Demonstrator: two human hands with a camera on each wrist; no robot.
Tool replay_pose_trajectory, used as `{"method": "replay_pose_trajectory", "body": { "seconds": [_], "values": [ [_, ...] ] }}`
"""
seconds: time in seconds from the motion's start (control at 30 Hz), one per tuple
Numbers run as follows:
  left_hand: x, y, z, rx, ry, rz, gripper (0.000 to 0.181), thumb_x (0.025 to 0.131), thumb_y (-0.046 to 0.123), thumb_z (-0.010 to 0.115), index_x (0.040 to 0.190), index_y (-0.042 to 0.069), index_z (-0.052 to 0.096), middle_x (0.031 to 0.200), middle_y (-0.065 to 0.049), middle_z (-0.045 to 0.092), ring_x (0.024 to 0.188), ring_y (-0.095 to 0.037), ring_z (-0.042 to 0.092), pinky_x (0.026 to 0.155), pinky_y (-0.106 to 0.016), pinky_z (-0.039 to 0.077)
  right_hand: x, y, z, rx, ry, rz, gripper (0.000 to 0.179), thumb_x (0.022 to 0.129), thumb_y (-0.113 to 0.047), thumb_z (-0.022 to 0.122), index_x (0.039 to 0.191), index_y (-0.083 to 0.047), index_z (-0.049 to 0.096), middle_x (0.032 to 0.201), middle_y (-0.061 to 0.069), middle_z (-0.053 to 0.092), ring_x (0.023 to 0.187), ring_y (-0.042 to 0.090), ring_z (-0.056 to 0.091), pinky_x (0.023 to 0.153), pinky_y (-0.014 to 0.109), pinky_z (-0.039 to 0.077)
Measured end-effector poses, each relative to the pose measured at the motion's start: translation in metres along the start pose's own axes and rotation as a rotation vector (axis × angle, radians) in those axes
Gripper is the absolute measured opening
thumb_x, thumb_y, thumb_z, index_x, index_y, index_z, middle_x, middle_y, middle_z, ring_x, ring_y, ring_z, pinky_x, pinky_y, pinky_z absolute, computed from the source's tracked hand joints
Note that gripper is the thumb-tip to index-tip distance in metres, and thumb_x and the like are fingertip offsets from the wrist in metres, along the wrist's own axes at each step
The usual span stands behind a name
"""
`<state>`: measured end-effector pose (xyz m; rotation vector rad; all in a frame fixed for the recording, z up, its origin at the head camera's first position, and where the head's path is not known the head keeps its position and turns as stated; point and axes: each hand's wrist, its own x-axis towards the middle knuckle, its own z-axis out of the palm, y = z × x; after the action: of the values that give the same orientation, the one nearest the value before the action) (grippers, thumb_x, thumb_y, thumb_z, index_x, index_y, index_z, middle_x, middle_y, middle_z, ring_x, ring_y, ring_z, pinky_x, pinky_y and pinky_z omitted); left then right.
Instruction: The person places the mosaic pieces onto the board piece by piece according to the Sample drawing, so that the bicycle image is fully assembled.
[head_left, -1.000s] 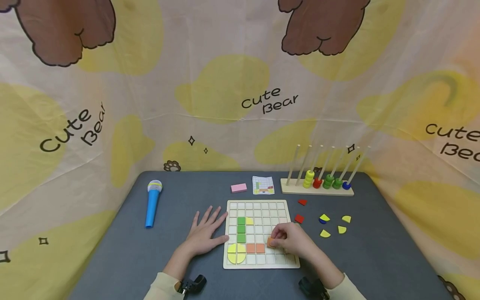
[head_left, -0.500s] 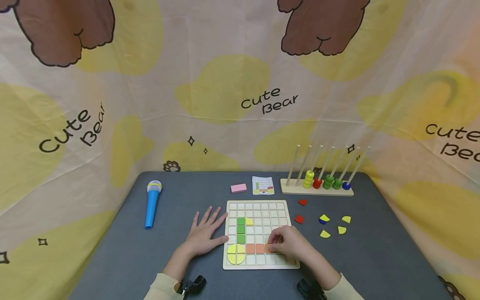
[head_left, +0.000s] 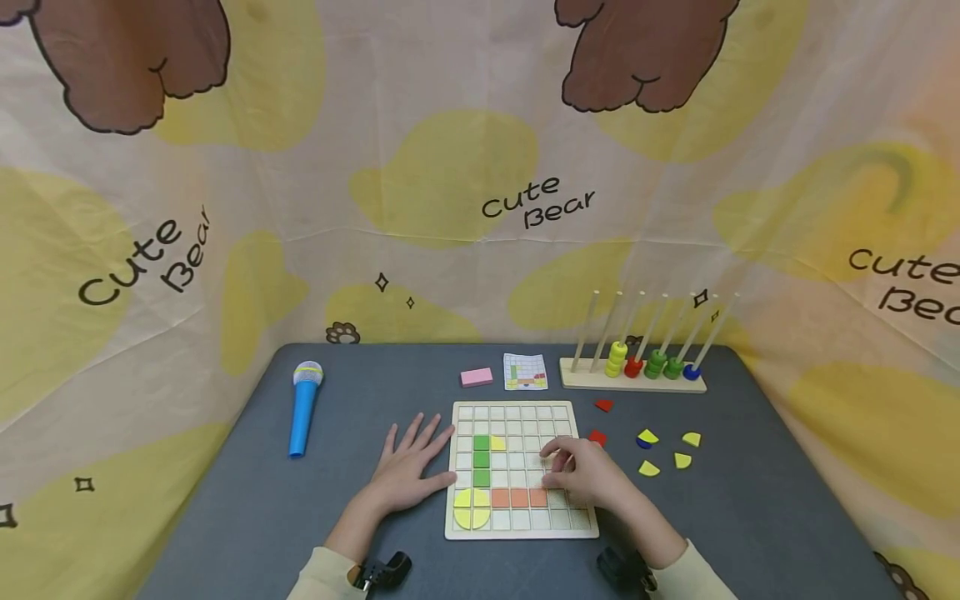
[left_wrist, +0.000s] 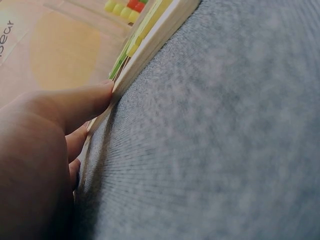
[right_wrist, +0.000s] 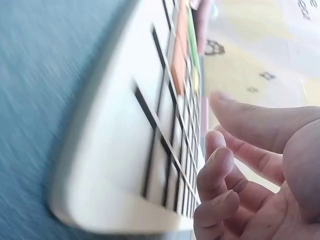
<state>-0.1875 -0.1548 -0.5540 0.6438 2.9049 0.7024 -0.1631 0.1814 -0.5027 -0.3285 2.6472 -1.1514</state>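
Note:
A white gridded board (head_left: pixel 520 521) lies on the table. Three orange squares (head_left: pixel 519 497) form a row in it, right of a yellow circle of quarter pieces (head_left: pixel 472 508). Three green squares (head_left: pixel 482 460) stand in a column above, with a yellow tile (head_left: pixel 498 443) beside the top one. My left hand (head_left: pixel 405 471) lies with spread fingers, and its thumb touches the board's left edge in the left wrist view. Over the right half of the board hovers my right hand (head_left: pixel 588 477); in the right wrist view its thumb (right_wrist: pixel 255 120) and fingers are apart, holding nothing.
Right of the board lie red pieces (head_left: pixel 603 405) and several yellow quarter pieces (head_left: pixel 649 468). Behind stand a pink block (head_left: pixel 476 377), a pattern card (head_left: pixel 525 372) and a pegged bead stand (head_left: pixel 633 382). A blue toy microphone (head_left: pixel 302 417) lies at left.
My right hand has set the third orange square into the row, let go of it and lifted slightly up and away. The left hand has stayed in place.

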Motion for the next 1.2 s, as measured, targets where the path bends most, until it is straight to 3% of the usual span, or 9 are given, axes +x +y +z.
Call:
{"method": "replay_pose_trajectory", "body": {
  "seconds": [0.33, 0.53, 0.8, 1.2],
  "values": [
    [0.000, 0.000, 0.000, 0.046, -0.046, -0.040, 0.082, 0.092, 0.072, 0.050, 0.160, 0.033, 0.029, 0.169, 0.001, 0.020, 0.158, -0.032, 0.005, 0.120, -0.066, -0.004, 0.011, 0.016, -0.026, 0.020, 0.109, 0.102, 0.024, 0.083, -0.016, 0.083, 0.104, -0.011, 0.074, 0.080, -0.001, 0.062, 0.071, 0.017, 0.053, 0.058, 0.026, 0.044],
    [-0.002, 0.002, -0.002, 0.030, -0.046, -0.038, 0.081, 0.092, 0.071, 0.051, 0.160, 0.032, 0.030, 0.169, 0.001, 0.022, 0.158, -0.032, 0.006, 0.120, -0.066, -0.004, 0.018, 0.029, -0.043, 0.006, 0.154, 0.117, 0.024, 0.085, -0.017, 0.082, 0.107, -0.009, 0.075, 0.082, 0.000, 0.064, 0.073, 0.018, 0.053, 0.060, 0.028, 0.047],
    [-0.002, 0.000, 0.001, 0.004, 0.004, 0.000, 0.080, 0.092, 0.068, 0.055, 0.159, 0.028, 0.035, 0.167, -0.005, 0.027, 0.156, -0.036, 0.010, 0.119, -0.069, -0.003, 0.025, 0.042, -0.061, -0.025, 0.194, 0.137, 0.022, 0.088, -0.020, 0.080, 0.107, -0.009, 0.074, 0.088, 0.002, 0.068, 0.077, 0.019, 0.056, 0.065, 0.030, 0.048],
    [-0.001, 0.003, -0.004, 0.027, -0.041, -0.027, 0.081, 0.092, 0.069, 0.053, 0.160, 0.030, 0.032, 0.168, -0.003, 0.024, 0.157, -0.034, 0.007, 0.119, -0.068, -0.002, 0.034, 0.054, -0.077, -0.034, 0.275, 0.148, 0.028, 0.090, -0.019, 0.078, 0.111, -0.003, 0.072, 0.098, 0.011, 0.073, 0.086, 0.023, 0.065, 0.069, 0.030, 0.053]
  ]
}}
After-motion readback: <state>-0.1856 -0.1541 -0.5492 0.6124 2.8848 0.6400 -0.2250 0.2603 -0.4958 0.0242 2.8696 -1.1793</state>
